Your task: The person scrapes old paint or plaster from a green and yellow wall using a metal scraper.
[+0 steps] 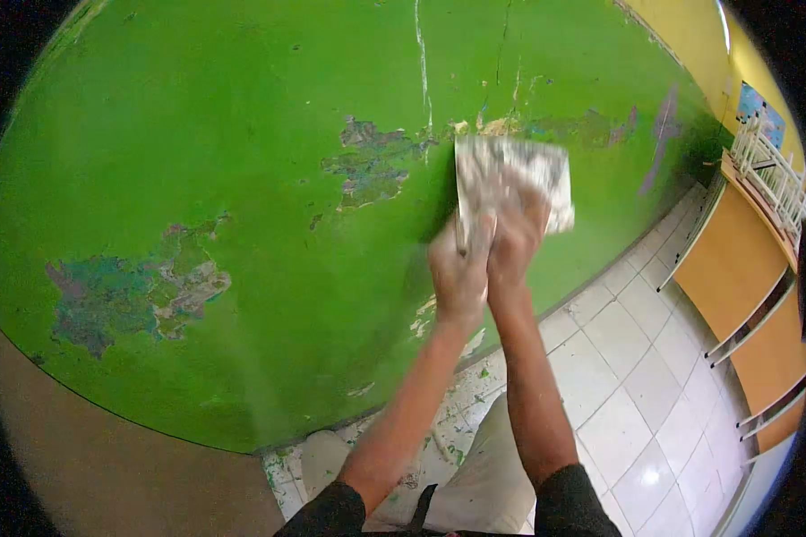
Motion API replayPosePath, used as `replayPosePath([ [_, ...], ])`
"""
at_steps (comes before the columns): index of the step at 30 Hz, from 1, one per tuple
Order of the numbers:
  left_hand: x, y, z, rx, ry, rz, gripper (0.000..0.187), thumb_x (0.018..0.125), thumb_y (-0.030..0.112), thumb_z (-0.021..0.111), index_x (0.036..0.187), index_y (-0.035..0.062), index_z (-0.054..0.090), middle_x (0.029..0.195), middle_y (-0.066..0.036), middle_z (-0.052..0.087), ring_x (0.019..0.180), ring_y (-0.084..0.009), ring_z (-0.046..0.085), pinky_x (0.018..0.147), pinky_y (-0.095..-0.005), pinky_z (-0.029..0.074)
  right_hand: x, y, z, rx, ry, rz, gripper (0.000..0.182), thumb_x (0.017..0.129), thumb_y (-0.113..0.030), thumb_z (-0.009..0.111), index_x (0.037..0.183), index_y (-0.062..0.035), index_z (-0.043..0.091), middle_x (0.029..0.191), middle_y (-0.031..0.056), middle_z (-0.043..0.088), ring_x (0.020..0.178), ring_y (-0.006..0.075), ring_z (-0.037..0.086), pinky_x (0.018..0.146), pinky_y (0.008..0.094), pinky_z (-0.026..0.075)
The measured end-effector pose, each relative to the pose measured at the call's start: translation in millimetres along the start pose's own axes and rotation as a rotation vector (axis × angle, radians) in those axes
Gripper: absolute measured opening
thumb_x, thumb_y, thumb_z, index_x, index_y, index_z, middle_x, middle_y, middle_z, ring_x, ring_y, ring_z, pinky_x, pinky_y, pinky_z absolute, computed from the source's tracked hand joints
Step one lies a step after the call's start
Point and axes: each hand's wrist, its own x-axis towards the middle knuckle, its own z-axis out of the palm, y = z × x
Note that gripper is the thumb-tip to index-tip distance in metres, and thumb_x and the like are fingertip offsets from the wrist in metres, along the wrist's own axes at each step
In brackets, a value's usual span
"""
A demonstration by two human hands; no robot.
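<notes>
Currently I log both hands, left hand point(459, 273) and right hand point(515, 234), gripping one scraper point(510, 174) against the wall point(197, 134). Risk, I judge: the blade gouges the plaster near the flaked patch point(372, 161).

Matt green wall point(242, 179) with flaking paint, worn possibly sandpaper sheet point(515, 174), glossy floor tiles point(636, 385)

Green wall point(224, 134) blocks ahead — tiled floor point(636, 376) open rightward.
</notes>
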Motion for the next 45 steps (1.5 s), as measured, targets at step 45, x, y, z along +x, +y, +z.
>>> replayPosePath([
  [45, -181, -119, -148, -0.101, 0.100, -0.567, 0.022, 0.096, 0.024, 0.070, 0.098, 0.0018, 0.068, 0.094, 0.001, 0.065, 0.083, -0.0067, 0.056, 0.073, -0.0262, 0.048, -260, -64, -9, -0.019, -0.384, 0.258, 0.033, 0.087, -0.023, 0.061, 0.116, -0.0194, 0.075, 0.124, -0.0003, 0.070, 0.118, 0.0264, 0.056, 0.095, 0.0501, 0.036],
])
